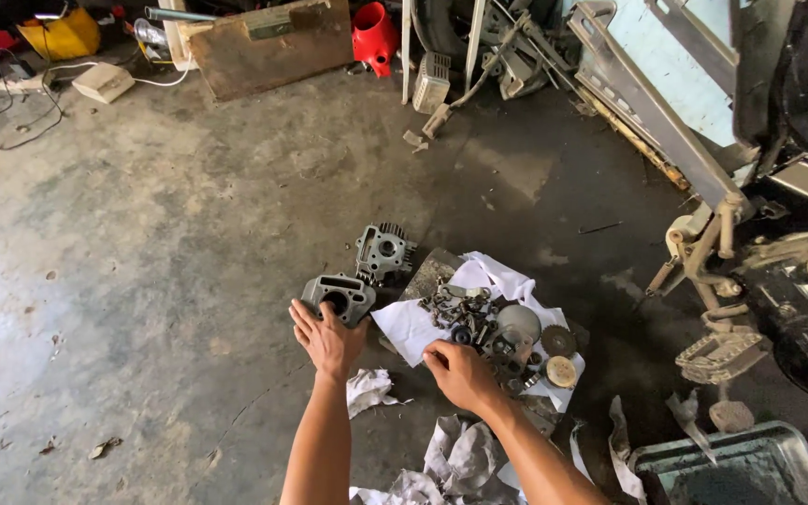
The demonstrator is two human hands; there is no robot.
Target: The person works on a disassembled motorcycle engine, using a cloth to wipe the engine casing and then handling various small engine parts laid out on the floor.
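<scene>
We see the left hand (327,339) gripping the grey cast-metal engine casting (339,296) on the concrete floor (170,252) while the right hand (460,372) seems to pinch the white cloth (411,324), risking scattering the small loose metal parts (493,327) piled on it.

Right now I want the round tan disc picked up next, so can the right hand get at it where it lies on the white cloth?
Probably yes: the right hand rests beside the pile, and the round tan disc lies uncovered at the white cloth's edge.
</scene>
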